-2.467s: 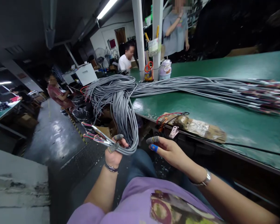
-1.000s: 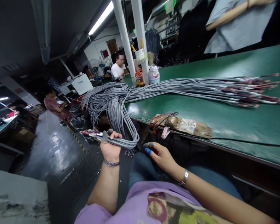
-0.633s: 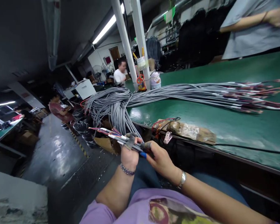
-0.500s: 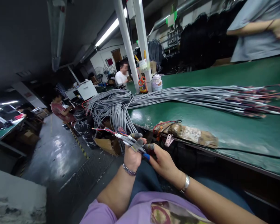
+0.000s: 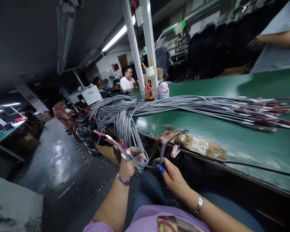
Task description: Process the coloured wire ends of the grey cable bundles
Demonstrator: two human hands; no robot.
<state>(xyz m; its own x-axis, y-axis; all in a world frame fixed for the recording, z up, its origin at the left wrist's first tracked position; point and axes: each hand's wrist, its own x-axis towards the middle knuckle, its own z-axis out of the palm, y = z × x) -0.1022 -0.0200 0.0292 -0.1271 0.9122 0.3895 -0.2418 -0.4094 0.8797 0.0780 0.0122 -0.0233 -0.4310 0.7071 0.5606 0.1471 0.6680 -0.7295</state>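
Observation:
My left hand (image 5: pixel 127 165) is closed around several grey cables (image 5: pixel 138 166), and their stripped ends with coloured wires (image 5: pixel 108 138) point up to the left. Grey finger covers sit on some of its fingertips. Apart from it, to the right, my right hand (image 5: pixel 170 175) pinches a single grey cable (image 5: pixel 162 151) between thumb and fingers. That cable's end stands upward and is blurred by motion. A blue cover (image 5: pixel 160 169) wraps the right thumb. Behind the hands, a large bundle of grey cables (image 5: pixel 178 102) lies along the green table (image 5: pixel 251 141) and hangs over its edge.
A tape-wrapped wooden piece (image 5: pixel 198 145) with a pink clip (image 5: pixel 175 150) lies at the table's near edge. Scissors (image 5: pixel 148 87) and a lidded jar (image 5: pixel 163 90) stand by the posts. A cardboard box (image 5: pixel 107 151) is below left. Other people work nearby.
My hands have moved apart; the right hand has drawn one cable away to the right, its end now upward. The co-worker at upper right has shifted right.

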